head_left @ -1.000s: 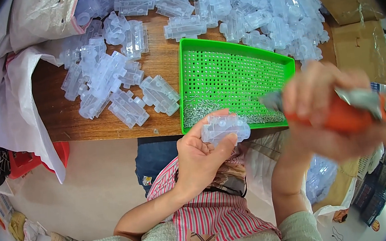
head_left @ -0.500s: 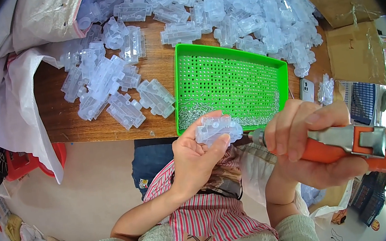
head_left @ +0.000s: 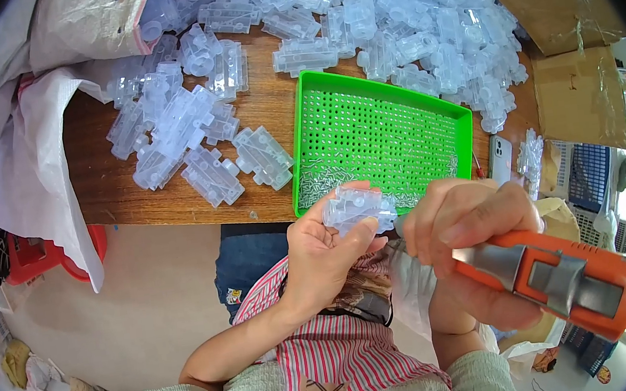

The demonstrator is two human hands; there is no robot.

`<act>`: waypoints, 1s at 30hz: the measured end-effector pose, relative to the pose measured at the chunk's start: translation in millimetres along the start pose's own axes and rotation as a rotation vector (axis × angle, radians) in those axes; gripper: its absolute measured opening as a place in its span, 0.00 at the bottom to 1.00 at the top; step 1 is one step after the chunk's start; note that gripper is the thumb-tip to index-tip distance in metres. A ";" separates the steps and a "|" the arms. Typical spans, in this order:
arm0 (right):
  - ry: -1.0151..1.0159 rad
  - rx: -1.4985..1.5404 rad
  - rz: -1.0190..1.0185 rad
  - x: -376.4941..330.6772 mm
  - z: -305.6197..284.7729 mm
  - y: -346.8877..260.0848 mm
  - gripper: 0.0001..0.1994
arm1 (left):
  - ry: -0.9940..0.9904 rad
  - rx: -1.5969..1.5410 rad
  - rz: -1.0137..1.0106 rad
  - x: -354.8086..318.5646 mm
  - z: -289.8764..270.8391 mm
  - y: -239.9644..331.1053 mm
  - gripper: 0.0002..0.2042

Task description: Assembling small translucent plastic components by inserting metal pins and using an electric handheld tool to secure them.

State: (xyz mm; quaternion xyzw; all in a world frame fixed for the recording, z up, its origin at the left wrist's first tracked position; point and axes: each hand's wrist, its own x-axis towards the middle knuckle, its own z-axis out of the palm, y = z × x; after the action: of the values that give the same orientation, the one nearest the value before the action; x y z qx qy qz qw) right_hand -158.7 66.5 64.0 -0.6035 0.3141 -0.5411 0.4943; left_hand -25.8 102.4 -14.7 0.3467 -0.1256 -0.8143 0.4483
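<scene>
My left hand [head_left: 318,251] holds a clear plastic housing [head_left: 359,210] between thumb and fingers, over the table's front edge. My right hand [head_left: 464,233] is wrapped round an orange and grey power screwdriver [head_left: 566,280], its body slanting down to the right. The driver's nose points at the right end of the housing; whether its tip touches cannot be made out behind my fingers. Just beyond both hands lies a green perforated tray [head_left: 305,106], with many small silvery screws [head_left: 324,180] gathered along its near side.
Loose clear housings [head_left: 178,130] lie at the left of the wooden table [head_left: 115,208], and a large heap [head_left: 416,19] covers the back. White sacks [head_left: 34,183] hang at the left. A phone [head_left: 500,159] and a cardboard box [head_left: 578,96] are at the right.
My right hand has come left and closer to the housing, and the screwdriver's rear end has swung downward. My left hand keeps its grip on the housing. The view has shifted slightly.
</scene>
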 end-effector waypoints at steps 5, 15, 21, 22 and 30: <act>-0.144 -0.001 -0.004 8.8 -0.8 -5.4 0.33 | -0.030 0.051 -0.021 0.6 -1.4 4.1 0.21; -0.023 0.212 -0.117 31.3 -40.6 8.5 0.37 | -0.144 0.260 -0.010 -14.2 -6.3 5.0 0.25; 0.250 0.064 0.033 27.2 -33.2 66.0 0.33 | -0.170 0.206 -0.083 -9.2 -11.8 1.5 0.24; 0.274 0.019 0.035 27.2 -31.6 67.1 0.32 | -0.174 0.207 -0.072 -8.6 -11.5 1.6 0.24; 0.273 -0.021 0.003 27.5 -33.4 73.8 0.32 | -0.149 0.190 -0.067 -7.0 -9.8 2.3 0.24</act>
State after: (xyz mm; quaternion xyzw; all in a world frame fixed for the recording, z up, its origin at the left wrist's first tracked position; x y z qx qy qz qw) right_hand -173.4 9.6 1.8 -0.5290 0.3851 -0.6142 0.4413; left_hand -15.2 107.8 -17.4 0.3301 -0.2236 -0.8369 0.3751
